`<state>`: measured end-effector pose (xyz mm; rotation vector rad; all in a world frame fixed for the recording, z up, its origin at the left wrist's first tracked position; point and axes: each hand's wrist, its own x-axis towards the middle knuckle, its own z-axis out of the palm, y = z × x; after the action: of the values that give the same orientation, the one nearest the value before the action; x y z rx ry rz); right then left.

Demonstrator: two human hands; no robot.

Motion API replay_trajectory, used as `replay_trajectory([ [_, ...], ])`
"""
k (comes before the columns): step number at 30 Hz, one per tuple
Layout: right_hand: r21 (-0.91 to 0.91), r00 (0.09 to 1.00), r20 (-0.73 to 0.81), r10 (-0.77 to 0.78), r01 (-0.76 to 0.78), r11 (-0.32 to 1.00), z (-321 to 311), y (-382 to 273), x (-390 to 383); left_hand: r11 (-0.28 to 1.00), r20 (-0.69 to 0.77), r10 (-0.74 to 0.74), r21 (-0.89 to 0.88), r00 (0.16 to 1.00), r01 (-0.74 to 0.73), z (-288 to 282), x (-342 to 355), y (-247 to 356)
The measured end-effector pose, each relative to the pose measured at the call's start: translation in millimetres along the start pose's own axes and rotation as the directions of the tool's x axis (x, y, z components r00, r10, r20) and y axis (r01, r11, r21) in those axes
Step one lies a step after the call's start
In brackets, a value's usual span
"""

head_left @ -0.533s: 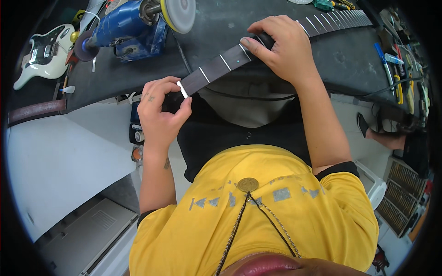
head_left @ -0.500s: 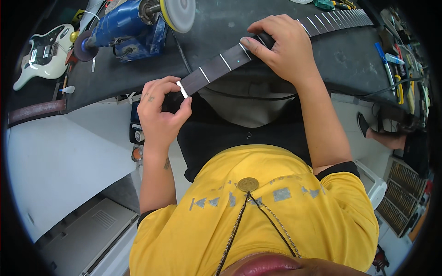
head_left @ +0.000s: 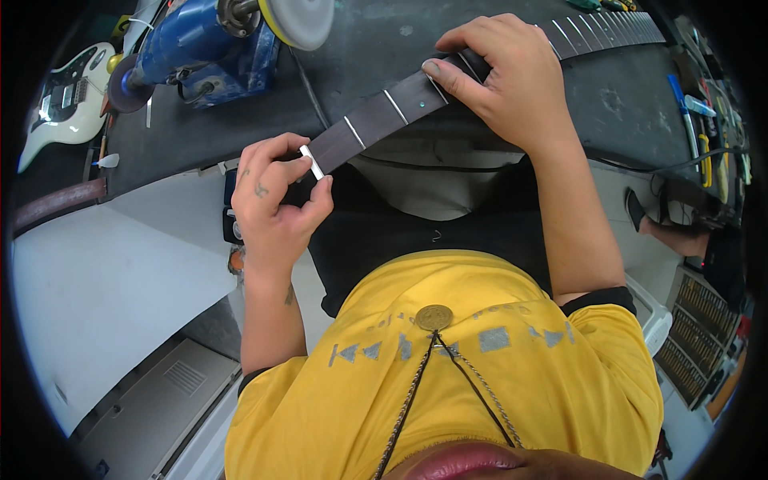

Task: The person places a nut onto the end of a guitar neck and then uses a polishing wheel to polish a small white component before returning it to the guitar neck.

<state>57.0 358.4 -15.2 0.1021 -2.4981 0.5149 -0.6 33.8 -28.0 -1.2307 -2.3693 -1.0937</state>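
Note:
A dark guitar neck with pale metal frets slants from near my lap up to the far right, over the bench edge. At its near-left end sits a white nut, a small narrow bar lying across the fretboard. My left hand is closed on the nut, fingers at its far end and thumb at its near end. My right hand wraps over the neck farther up, with the thumb on the fretboard and fingers over the far edge. The underside of the neck is hidden.
A blue bench grinder with a white buffing wheel stands at the far left. Beside it lies a white electric guitar. Pens and hand tools crowd the bench's right side. A person's leg shows at right.
The view has shifted slightly. My right hand and the neck sit a little farther right. My left fingers have shifted a little on the nut, which now looks more slanted.

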Motion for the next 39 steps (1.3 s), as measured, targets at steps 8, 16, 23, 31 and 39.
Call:
replay_trajectory([
  [8, 0.02, 1.0, 0.011, 0.022, -0.022, 1.0, -1.8, -0.3, 3.0, 0.997, 0.027, -0.041, -0.06, 0.999, 0.043, -0.9, -3.1, 0.9],
  [16, 0.039, 1.0, -0.002, 0.021, -0.021, 0.999, -0.5, 1.3, 2.0, 1.0, 0.053, 0.003, -0.013, 0.999, -0.002, -1.0, -1.4, 0.0],
  [23, 0.026, 1.0, 0.004, 0.027, -0.027, 0.999, -3.7, -2.6, 3.1, 0.999, 0.017, 0.001, -0.037, 1.0, -0.001, 0.5, 1.9, -1.0],
  [31, 0.016, 0.999, 0.005, 0.032, -0.032, 0.999, -0.8, -0.5, 1.9, 0.999, 0.059, 0.028, -0.025, 0.998, -0.027, -1.6, 1.1, -1.4],
  [39, 0.032, 1.0, -0.002, 0.023, -0.023, 0.999, -0.5, 0.4, 2.0, 0.998, -0.002, -0.006, -0.059, 1.0, 0.006, 2.6, 3.0, 2.2],
])
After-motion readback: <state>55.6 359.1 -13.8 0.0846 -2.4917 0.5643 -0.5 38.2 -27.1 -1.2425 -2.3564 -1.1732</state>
